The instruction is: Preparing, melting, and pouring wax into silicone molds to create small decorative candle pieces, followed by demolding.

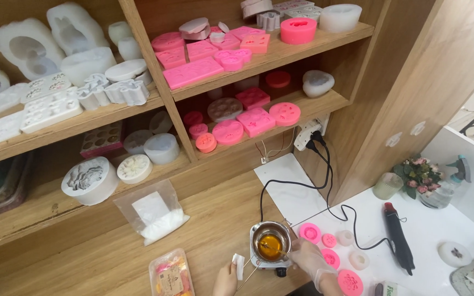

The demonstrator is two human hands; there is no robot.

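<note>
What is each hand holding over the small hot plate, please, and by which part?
The left hand pinches a small white piece by its lower edge. The gloved right hand grips the melting pot at its right rim.

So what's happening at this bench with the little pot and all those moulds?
A person stands at a wooden bench, working over a small metal pot of amber liquid on a white electric warmer. Their gloved right hand is at the pot's rim, seemingly stirring with a thin stick, though that is hard to make out. Their bare left hand holds a small white piece beside the warmer. Pink silicone moulds lie to the right, near a black heat gun.
</note>
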